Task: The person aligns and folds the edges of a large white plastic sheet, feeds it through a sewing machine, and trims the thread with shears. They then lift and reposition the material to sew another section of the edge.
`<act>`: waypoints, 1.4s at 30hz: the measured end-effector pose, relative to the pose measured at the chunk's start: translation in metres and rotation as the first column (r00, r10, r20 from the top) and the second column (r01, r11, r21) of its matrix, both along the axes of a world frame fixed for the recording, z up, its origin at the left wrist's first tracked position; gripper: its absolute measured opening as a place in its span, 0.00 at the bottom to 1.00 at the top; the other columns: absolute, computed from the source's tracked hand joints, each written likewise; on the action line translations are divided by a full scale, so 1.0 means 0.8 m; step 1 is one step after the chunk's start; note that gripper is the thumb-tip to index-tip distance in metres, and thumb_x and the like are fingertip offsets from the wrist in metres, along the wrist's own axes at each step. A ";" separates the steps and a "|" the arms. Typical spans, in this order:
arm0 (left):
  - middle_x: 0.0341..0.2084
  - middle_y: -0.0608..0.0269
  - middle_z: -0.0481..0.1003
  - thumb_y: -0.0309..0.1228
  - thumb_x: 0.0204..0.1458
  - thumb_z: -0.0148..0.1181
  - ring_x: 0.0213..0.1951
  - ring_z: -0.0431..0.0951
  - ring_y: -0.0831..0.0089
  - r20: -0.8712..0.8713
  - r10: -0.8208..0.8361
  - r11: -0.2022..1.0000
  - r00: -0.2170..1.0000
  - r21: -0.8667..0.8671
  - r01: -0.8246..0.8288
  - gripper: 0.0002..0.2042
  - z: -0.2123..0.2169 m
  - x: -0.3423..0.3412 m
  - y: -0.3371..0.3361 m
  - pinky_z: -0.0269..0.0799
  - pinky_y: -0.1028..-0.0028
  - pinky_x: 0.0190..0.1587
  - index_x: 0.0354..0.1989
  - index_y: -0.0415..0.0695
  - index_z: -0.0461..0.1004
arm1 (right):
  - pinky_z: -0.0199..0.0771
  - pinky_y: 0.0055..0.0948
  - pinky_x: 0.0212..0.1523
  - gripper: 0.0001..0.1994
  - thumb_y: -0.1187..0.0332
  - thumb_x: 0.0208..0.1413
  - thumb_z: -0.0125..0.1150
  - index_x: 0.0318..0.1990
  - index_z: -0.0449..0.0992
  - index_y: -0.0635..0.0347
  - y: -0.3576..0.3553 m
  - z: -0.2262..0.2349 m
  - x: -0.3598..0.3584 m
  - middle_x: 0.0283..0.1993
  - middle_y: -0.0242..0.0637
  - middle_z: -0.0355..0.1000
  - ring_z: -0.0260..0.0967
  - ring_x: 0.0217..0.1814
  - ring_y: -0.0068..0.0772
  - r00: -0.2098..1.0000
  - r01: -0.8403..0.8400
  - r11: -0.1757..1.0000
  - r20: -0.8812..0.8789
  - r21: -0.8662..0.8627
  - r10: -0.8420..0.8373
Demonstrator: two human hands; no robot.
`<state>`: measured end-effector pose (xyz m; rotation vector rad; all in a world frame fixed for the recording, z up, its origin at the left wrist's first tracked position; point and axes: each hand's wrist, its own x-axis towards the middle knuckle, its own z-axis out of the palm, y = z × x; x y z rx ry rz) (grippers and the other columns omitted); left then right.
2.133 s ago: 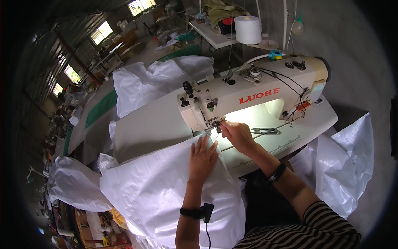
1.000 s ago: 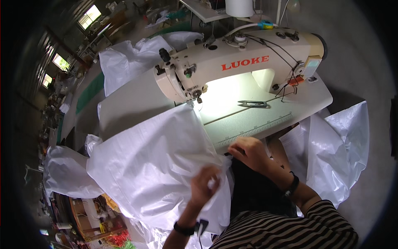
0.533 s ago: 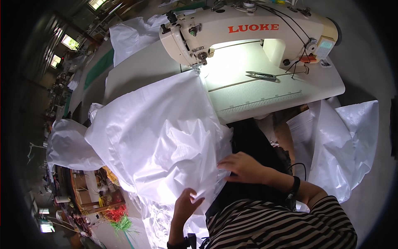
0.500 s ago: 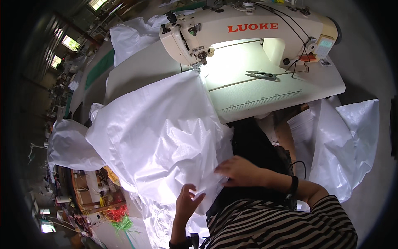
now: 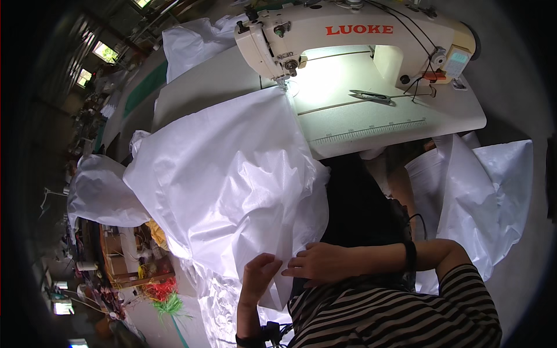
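Observation:
A large sheet of shiny white fabric [image 5: 214, 156] runs from the needle area of a white sewing machine [image 5: 342, 35] down toward my lap, wrinkled along its near part. At its near edge my left hand [image 5: 259, 278] has thumb and fingertips pinched together on the fabric. My right hand [image 5: 318, 263] comes in from the right, its fingers pointing left and closed on the same edge, close to the left fingertips. Part of the grip is hidden by the fingers. The fabric's far corner lies at the presser foot [image 5: 284, 83], under the machine's lamp.
Thread snips [image 5: 372, 97] lie on the machine bed [image 5: 348, 124], right of the needle. More white fabric [image 5: 481, 203] hangs at the right, and another piece [image 5: 194, 46] lies behind the machine. On the left are a cluttered wooden shelf [image 5: 116, 261] and red and green strands [image 5: 168, 301].
My right hand has moved down and left, close to the left hand. The left fingers have closed from a spread pose onto the fabric edge. The view has shifted slightly.

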<state>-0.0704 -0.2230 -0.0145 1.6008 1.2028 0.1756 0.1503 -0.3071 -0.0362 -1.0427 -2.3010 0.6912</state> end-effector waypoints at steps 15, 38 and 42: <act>0.32 0.60 0.79 0.26 0.45 0.63 0.37 0.81 0.59 -0.488 -0.362 0.657 0.794 0.471 0.589 0.06 0.064 -0.002 0.024 0.73 0.64 0.43 0.32 0.44 0.77 | 0.76 0.43 0.36 0.09 0.61 0.59 0.56 0.37 0.75 0.56 -0.009 -0.001 -0.040 0.39 0.38 0.75 0.76 0.36 0.47 0.991 -0.040 0.986 0.119 -0.160 0.059; 0.33 0.59 0.78 0.23 0.50 0.60 0.32 0.82 0.64 -0.041 -0.120 0.922 0.992 0.365 0.127 0.09 -0.020 0.021 -0.039 0.77 0.69 0.38 0.40 0.43 0.74 | 0.75 0.33 0.30 0.08 0.68 0.50 0.57 0.38 0.76 0.54 -0.019 -0.046 0.022 0.28 0.33 0.73 0.76 0.29 0.32 0.936 0.109 0.989 0.323 0.103 -0.137; 0.34 0.59 0.77 0.27 0.49 0.66 0.33 0.81 0.66 0.071 -0.139 0.900 0.988 0.425 0.096 0.16 -0.009 0.040 -0.053 0.79 0.69 0.41 0.47 0.42 0.72 | 0.78 0.36 0.35 0.07 0.68 0.51 0.57 0.36 0.74 0.58 -0.054 -0.032 -0.026 0.31 0.36 0.72 0.76 0.33 0.39 0.987 -0.089 0.987 0.148 0.136 0.069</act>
